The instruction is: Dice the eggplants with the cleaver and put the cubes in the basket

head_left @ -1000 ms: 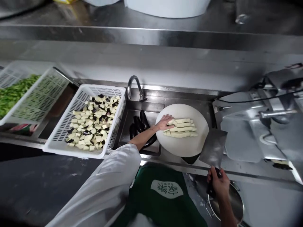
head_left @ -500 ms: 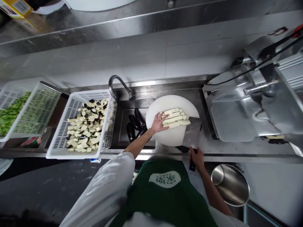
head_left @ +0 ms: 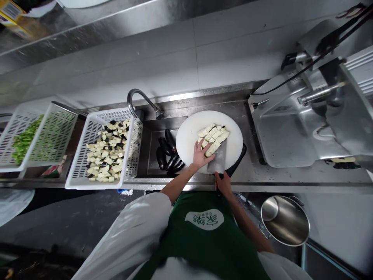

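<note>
Peeled, pale eggplant strips, partly cut crosswise into chunks (head_left: 214, 134), lie together on a round white cutting board (head_left: 185, 134). My left hand (head_left: 201, 155) holds them from the near left, fingers spread over their ends and thumb along the near side. In my right hand (head_left: 223, 184) is the dark handle of a cleaver (head_left: 218, 159). Its wide blade lies low over the board, against or just beside the near right end of the strips; contact is unclear. Whole dark eggplants (head_left: 165, 147) rest in the sink left of the board.
A white basket (head_left: 74, 167) of eggplant cubes stands left of the sink, below a curved faucet (head_left: 142, 93). Farther left, another basket (head_left: 55, 132) contains chopped greens. A metal slicer (head_left: 287, 136) sits at right, with a steel pot (head_left: 285, 221) lower down. A dark elongated thing (head_left: 237, 161) borders the board.
The cleaver and my right hand have moved left, closer to my left hand. The strips now lie slanted and show more crosswise cuts. The camera view has shifted slightly.
</note>
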Motion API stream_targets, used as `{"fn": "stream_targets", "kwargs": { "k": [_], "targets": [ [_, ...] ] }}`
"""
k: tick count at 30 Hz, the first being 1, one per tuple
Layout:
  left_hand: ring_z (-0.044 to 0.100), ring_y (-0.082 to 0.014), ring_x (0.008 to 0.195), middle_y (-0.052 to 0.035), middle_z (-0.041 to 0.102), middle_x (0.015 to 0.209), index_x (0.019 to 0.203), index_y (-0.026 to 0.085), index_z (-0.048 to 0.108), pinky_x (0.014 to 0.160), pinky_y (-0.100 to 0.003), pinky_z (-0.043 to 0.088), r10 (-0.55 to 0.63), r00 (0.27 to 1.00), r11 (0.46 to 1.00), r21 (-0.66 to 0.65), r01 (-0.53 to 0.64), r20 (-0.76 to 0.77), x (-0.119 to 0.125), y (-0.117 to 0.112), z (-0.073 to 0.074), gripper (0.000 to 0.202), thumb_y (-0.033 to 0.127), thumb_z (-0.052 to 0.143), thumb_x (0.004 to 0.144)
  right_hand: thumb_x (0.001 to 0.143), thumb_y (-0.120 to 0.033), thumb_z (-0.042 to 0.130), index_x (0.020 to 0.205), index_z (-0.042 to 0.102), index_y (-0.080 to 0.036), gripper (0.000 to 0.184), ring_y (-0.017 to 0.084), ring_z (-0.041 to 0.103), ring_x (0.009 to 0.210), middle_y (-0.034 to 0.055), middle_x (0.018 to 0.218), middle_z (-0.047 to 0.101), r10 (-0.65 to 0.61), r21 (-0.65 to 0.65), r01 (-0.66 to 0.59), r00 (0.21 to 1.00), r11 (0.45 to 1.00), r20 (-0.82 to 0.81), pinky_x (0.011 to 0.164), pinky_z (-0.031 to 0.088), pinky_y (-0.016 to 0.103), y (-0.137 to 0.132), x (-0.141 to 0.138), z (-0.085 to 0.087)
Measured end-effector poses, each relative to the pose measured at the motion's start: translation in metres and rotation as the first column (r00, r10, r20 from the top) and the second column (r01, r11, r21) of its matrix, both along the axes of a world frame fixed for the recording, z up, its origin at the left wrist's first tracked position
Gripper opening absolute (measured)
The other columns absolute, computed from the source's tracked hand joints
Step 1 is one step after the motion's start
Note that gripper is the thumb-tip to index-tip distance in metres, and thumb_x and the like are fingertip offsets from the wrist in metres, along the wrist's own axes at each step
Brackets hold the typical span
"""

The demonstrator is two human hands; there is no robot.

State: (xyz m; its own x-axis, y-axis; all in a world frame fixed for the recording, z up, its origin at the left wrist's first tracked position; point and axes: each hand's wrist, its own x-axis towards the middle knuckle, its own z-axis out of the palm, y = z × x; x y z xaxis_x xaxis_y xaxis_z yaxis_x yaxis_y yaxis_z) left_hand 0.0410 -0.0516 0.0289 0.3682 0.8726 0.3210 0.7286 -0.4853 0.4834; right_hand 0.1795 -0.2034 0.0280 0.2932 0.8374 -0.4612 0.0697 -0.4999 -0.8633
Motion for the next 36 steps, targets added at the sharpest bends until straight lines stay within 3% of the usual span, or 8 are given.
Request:
{"fn": "stream_targets", "kwargs": {
  "k": [7, 18, 21, 25, 30, 33, 36],
  "targets": [
    [0.037, -0.0355, 0.145, -0.0109, 0.034, 0.161, 0.135, 0.025, 0.069, 0.123, -0.057, 0.037, 0.069, 0.994, 0.998, -0.012, -0.068, 0.083, 0.005, -0.009, -0.006, 0.052, 0.051, 0.071, 0.089, 0.088, -0.060, 0.059, 0.086, 0.050, -0.025, 0.036, 0.015, 0.048, 0.037, -0.0069, 0.044, 0.050, 0.058, 0.078, -0.051, 0.994, 0.996, -0.089, 0.041, 0.040, 0.027, -0.001, -0.011, -0.010],
    [0.041, -0.0328, 0.146, -0.0140, 0.041, 0.157, 0.130, 0.022, 0.071, 0.125, -0.058, 0.033, 0.080, 0.982, 0.993, 0.074, -0.094, 0.171, 0.040, -0.021, -0.005, 0.046, 0.049, 0.067, 0.093, 0.082, -0.068, 0.062, 0.086, 0.051, -0.026, 0.043, 0.018, 0.048, 0.037, -0.0054, 0.047, 0.050, 0.083, 0.078, -0.074, 0.988, 0.994, -0.127, 0.039, 0.039, 0.031, -0.009, 0.021, -0.009],
    [0.040, -0.0328, 0.147, -0.0145, 0.043, 0.157, 0.129, 0.022, 0.071, 0.125, -0.057, 0.033, 0.070, 0.984, 0.992, 0.089, -0.085, 0.161, 0.050, -0.023, 0.004, 0.047, 0.051, 0.068, 0.093, 0.080, -0.071, 0.062, 0.082, 0.052, -0.025, 0.046, 0.018, 0.051, 0.039, -0.0035, 0.046, 0.053, 0.068, 0.062, -0.065, 0.997, 0.996, -0.046, 0.042, 0.041, 0.032, -0.013, 0.027, -0.001],
    [0.040, -0.0307, 0.150, -0.0126, 0.042, 0.159, 0.133, 0.026, 0.070, 0.127, -0.056, 0.031, 0.046, 0.994, 0.996, 0.076, -0.054, 0.104, 0.047, -0.020, 0.029, 0.050, 0.055, 0.067, 0.093, 0.080, -0.069, 0.063, 0.080, 0.055, -0.024, 0.046, 0.019, 0.055, 0.042, -0.0013, 0.049, 0.057, 0.045, 0.042, -0.048, 0.997, 0.998, 0.069, 0.045, 0.045, 0.031, -0.013, 0.023, 0.017],
    [0.037, -0.0336, 0.151, -0.0115, 0.038, 0.161, 0.136, 0.029, 0.068, 0.127, -0.059, 0.029, 0.172, 0.974, 0.978, 0.097, -0.187, 0.149, -0.007, -0.016, 0.069, 0.053, 0.056, 0.070, 0.091, 0.078, -0.071, 0.066, 0.083, 0.056, -0.025, 0.048, 0.021, 0.057, 0.045, -0.0007, 0.049, 0.057, 0.154, 0.132, -0.167, 0.983, 0.977, 0.099, 0.049, 0.050, 0.033, 0.006, -0.008, 0.046],
    [0.035, -0.0356, 0.151, -0.0134, 0.034, 0.162, 0.136, 0.025, 0.068, 0.126, -0.058, 0.033, 0.308, 0.924, 0.931, 0.126, -0.341, 0.225, -0.068, -0.020, 0.091, 0.055, 0.056, 0.070, 0.090, 0.079, -0.071, 0.065, 0.082, 0.055, -0.026, 0.046, 0.021, 0.055, 0.042, -0.0004, 0.047, 0.055, 0.305, 0.205, -0.320, 0.947, 0.925, 0.102, 0.049, 0.049, 0.034, 0.025, -0.049, 0.065],
    [0.035, -0.0359, 0.151, -0.0125, 0.031, 0.164, 0.137, 0.025, 0.067, 0.125, -0.057, 0.036, 0.462, 0.833, 0.847, 0.127, -0.516, 0.306, -0.148, -0.026, 0.110, 0.055, 0.056, 0.069, 0.092, 0.082, -0.064, 0.065, 0.084, 0.055, -0.027, 0.039, 0.020, 0.050, 0.036, -0.0026, 0.044, 0.051, 0.456, 0.229, -0.457, 0.888, 0.859, 0.064, 0.043, 0.044, 0.034, 0.049, -0.116, 0.092]
  ]
}}
